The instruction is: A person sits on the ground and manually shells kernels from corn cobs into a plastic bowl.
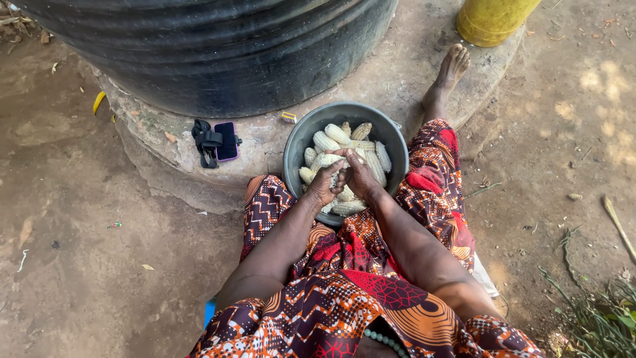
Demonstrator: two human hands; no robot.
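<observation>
A dark round metal bowl [301,136] sits on my lap edge, filled with several pale maize cobs [338,134]. Over the bowl my left hand [324,184] and my right hand [361,176] press together around one cob [324,161], fingers curled on it. More cobs lie under and beside the hands. My patterned red and orange skirt [358,265] covers my legs below the bowl.
A large black tank [218,53] stands on a round concrete base [258,142]. A phone with a black strap [224,140] lies on that base. A yellow container [490,20] stands at the top right. My bare foot [452,69] rests on the concrete. Dirt ground surrounds.
</observation>
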